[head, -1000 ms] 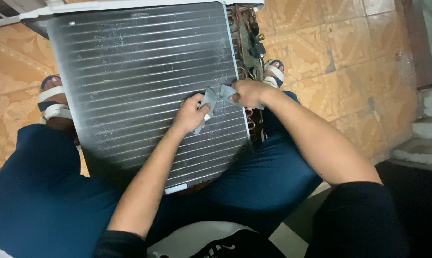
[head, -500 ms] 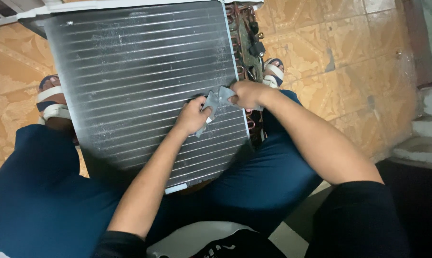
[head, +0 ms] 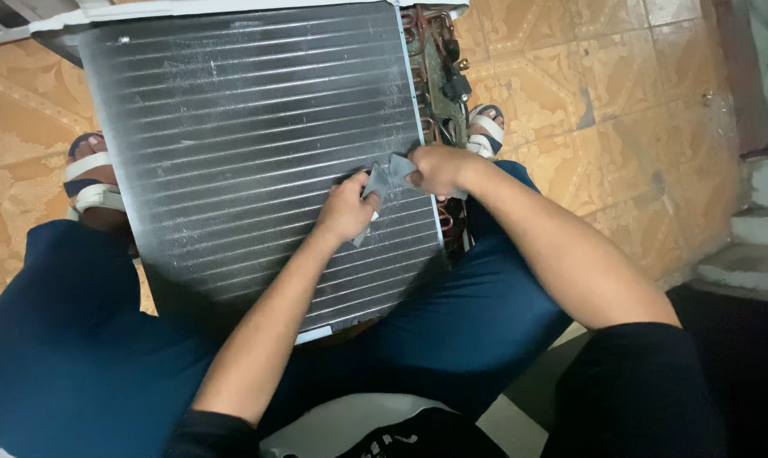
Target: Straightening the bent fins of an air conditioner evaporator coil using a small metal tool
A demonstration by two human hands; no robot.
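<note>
A grey finned coil panel (head: 248, 144) of an air-conditioning unit leans between my knees, fins running across it. My left hand (head: 346, 212) and my right hand (head: 435, 167) are both closed on a small piece of grey tape or cloth (head: 384, 180) held against the panel's lower right area. The strip is stretched between the two hands, and part of it is hidden under my fingers. Copper tubes and wiring (head: 439, 68) run along the panel's right edge, just past my right hand.
I sit on a white stool (head: 333, 428) with dark blue trousers (head: 61, 339) on both legs and sandalled feet (head: 91, 174) either side of the unit. The floor is orange patterned tile (head: 605, 110). Concrete steps (head: 753, 229) rise at the right.
Both hands have stayed in nearly the same spot on the panel. The grey piece between them has shifted slightly, little else moved.
</note>
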